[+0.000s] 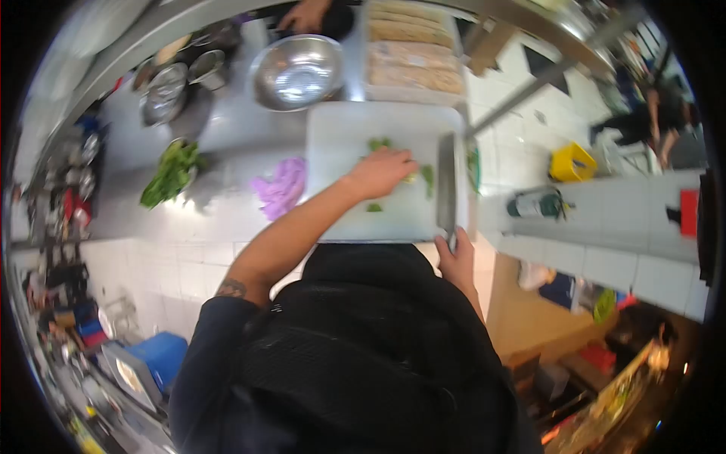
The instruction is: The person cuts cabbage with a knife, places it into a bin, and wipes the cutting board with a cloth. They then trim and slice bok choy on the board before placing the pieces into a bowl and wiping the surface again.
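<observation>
A white cutting board (340,129) lies on the steel counter in front of me. My left hand (384,172) is over its middle, fingers bent down and together on cut green leaves (378,142) that show at its edges; the rest is hidden under the palm. More green bits (374,206) are scattered nearby. Along the board's right side lies the long, broad blade of a knife (447,178), pointing away from me. My right hand (457,261) is wrapped round its handle at the near right corner.
A crumpled purple cloth (280,187) sits left of the board, and a bunch of leafy greens (172,174) farther left. Beyond the board stand a steel bowl (297,73) and a tray of packed tan food (416,57). Another person's hand (306,13) is behind the bowl.
</observation>
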`<state>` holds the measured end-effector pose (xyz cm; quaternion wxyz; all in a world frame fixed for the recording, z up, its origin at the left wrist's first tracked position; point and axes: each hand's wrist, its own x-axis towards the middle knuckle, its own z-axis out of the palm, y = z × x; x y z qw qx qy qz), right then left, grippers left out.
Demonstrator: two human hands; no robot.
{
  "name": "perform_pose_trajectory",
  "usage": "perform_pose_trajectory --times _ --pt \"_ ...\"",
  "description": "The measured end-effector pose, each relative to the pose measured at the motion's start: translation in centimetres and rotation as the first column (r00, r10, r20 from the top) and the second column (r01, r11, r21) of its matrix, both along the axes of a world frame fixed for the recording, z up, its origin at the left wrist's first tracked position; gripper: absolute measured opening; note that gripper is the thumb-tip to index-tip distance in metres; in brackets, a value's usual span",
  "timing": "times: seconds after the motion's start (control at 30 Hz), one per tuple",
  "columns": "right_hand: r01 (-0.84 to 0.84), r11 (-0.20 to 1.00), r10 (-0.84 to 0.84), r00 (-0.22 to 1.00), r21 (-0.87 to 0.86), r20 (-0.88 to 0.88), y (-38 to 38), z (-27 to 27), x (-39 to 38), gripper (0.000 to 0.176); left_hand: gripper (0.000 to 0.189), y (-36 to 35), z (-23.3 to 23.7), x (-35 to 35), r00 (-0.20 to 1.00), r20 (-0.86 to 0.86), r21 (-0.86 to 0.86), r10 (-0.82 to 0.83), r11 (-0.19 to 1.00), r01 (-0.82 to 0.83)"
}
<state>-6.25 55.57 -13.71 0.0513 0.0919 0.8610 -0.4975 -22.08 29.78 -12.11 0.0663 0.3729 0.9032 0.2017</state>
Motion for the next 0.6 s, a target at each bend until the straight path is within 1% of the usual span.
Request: perform_pose_trajectory --times 0.03,0.07,0.1,0.13,0.17,0.2,0.23,0.27,0.3,0.33,0.37,0.4,0.43,0.47,0.5,0.53,0.57,0.6 --pt "-0.044 0.999 0.044 0.999 -0.004 0.007 0.1 0.0 0.1 0.033 0.047 -0.5 1.2 0.1 0.997 0.003 0.163 0.076 0.984 -0.076" --pt "-0.087 0.996 0.088 0.996 -0.013 0.018 -0.6 0.6 0.2 0.034 0.046 -1.8 2.5 0.4 0.989 0.01 0.318 0.148 0.937 -0.144" --pt "-0.069 0.993 0.094 0.956 -0.096 0.277 -2.4 4.9 -0.2 0.034 0.046 -4.2 4.1 0.9 0.98 -0.004 0.279 0.197 0.942 -0.188" --pt "-0.097 0.986 0.133 0.948 -0.135 0.291 -3.0 4.3 -0.2 0.032 0.045 -6.1 5.9 1.4 0.946 0.084 0.463 0.312 0.829 -0.314" --pt "-0.119 0.98 0.16 0.946 -0.16 0.281 -3.5 3.0 -0.1 0.032 0.044 -7.5 7.1 1.4 0.904 0.183 0.625 0.387 0.664 -0.411" --pt "-0.214 0.957 0.237 0.966 -0.194 0.101 -3.8 1.1 0.1 0.031 0.045 -10.5 8.1 2.0 0.828 0.325 0.652 0.457 0.525 -0.546" --pt "-0.301 0.931 0.29 0.953 -0.205 -0.081 -4.3 -0.3 0.1 0.029 0.043 -14.1 8.8 2.5 0.779 0.325 0.678 0.537 0.442 -0.588" --pt "-0.365 0.893 0.352 0.931 -0.264 -0.095 -4.9 -0.6 -0.2 0.028 0.042 -18.2 9.7 3.1 0.724 0.33 0.703 0.605 0.354 -0.616" --pt "-0.358 0.895 0.344 0.934 -0.266 -0.099 -5.5 0.0 -0.8 0.028 0.038 -22.1 11.4 3.7 0.612 0.184 0.612 0.769 0.397 -0.684" --pt "-0.48 0.857 0.488 0.873 -0.187 -0.002 -6.0 1.2 -1.7 0.027 0.034 -26.2 12.9 4.4 0.481 0.011 0.517 0.877 0.407 -0.753" --pt "-0.597 0.793 0.608 0.786 -0.118 0.11 -6.5 1.9 -2.3 0.027 0.034 -30.4 13.1 4.9 0.404 -0.133 0.504 0.905 0.413 -0.758" --pt "-0.61 0.778 0.626 0.774 -0.147 0.101 -7.2 1.1 -2.5 0.027 0.035 -34.0 13.5 5.2 0.291 -0.205 0.427 0.934 0.353 -0.832" --pt "-0.605 0.783 0.62 0.778 -0.14 0.103 -8.1 1.1 -2.8 0.027 0.039 -39.2 12.3 5.1 0.241 -0.327 0.242 0.914 0.328 -0.913" --pt "-0.614 0.771 0.632 0.771 -0.168 0.077 -9.1 1.4 -3.0 0.027 0.045 -41.5 12.5 5.2 0.198 -0.324 0.053 0.925 0.227 -0.972" --pt "-0.612 0.768 0.631 0.774 -0.19 0.059 -9.8 1.6 -2.8 0.027 0.056 -45.2 10.2 4.8 0.17 -0.282 -0.079 0.944 0.154 -0.985" --pt "-0.586 0.79 0.597 0.802 -0.179 0.009 -10.2 0.4 -2.4 0.028 0.071 -48.0 7.2 4.8 0.177 -0.231 -0.152 0.957 0.144 -0.978" --pt "-0.552 0.819 0.553 0.832 -0.159 -0.041 -10.5 -0.8 -2.2 0.028 0.088 -50.0 3.9 4.7 0.178 -0.251 -0.306 0.951 0.097 -0.947" --pt "-0.489 0.865 0.49 0.871 -0.116 -0.018 -10.8 -0.5 -1.9 0.029 0.098 -50.2 2.4 4.7 0.169 -0.125 -0.454 0.978 0.095 -0.886"
